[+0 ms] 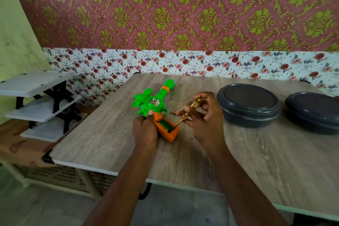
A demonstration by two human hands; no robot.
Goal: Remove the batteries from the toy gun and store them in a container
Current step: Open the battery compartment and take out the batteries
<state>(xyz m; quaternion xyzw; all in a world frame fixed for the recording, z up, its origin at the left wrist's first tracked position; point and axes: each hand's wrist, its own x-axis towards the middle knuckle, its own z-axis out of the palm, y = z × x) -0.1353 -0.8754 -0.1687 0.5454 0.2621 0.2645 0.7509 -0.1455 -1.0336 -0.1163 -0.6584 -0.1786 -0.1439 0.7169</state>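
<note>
Forearms reach in from 6 o'clock over the wood-grain table (183, 161). Left hand (145, 130) grips the toy gun (152, 101) at its orange handle, one fingertip up on the green body. Gun lies flat, barrel toward 12 o'clock, handle toward 5. Battery compartment (170, 134) in the handle stands open, with a green battery (165, 124) seated inside. Right hand (205, 115) pinches an amber-handled screwdriver (194, 103), tip down at the compartment's 3 o'clock edge. Dark lidded container (248, 104) sits at 3 o'clock of the gun, near the right hand. Second dark container (313, 112) beyond it, same bearing. White shelf rack (36, 101) at 9 o'clock, off the table.
</note>
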